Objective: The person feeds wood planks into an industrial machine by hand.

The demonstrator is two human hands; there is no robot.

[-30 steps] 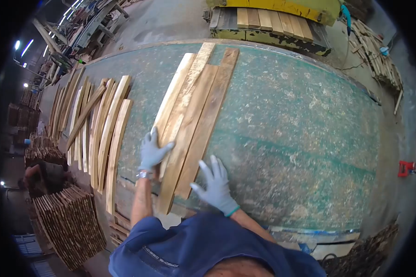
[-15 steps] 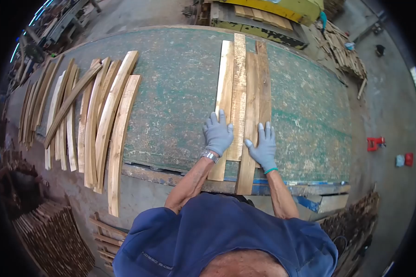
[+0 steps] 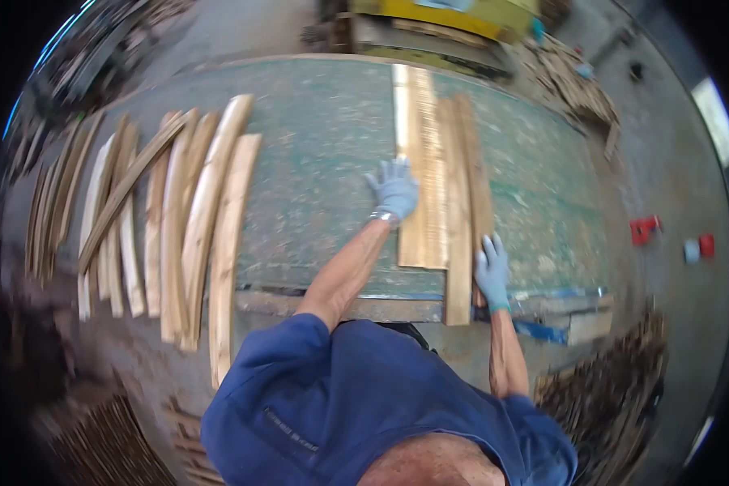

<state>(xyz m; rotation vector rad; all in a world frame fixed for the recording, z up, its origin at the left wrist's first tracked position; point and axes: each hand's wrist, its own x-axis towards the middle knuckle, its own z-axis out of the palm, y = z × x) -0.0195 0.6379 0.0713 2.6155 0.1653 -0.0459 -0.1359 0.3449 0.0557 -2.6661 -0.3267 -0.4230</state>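
Observation:
Several wooden planks lie side by side on the green worktable (image 3: 324, 162). My left hand (image 3: 395, 188), in a grey glove, lies with fingers spread on the left edge of the leftmost plank (image 3: 411, 239). The near end of that plank is level with the rough-sawn plank (image 3: 435, 194) beside it. Farther right, a longer plank (image 3: 458, 259) reaches past the table's front edge. My right hand (image 3: 492, 271), gloved too, rests with fingers stretched out along the right side of the darker outer plank (image 3: 474, 162). Its thumb is hard to make out.
More planks (image 3: 231, 235) lie in a loose row at the table's left, one crossing over others. Stacked wood (image 3: 109, 437) stands at lower left, and a wood pile (image 3: 607, 389) at lower right. Behind the table is a yellow machine (image 3: 462, 16). A red object (image 3: 645, 230) lies on the floor.
My left hand has moved forward, and the leftmost plank has slid away from me, evening its near end with its neighbour. My right hand has shifted right and nearer. The darker outer plank has come closer.

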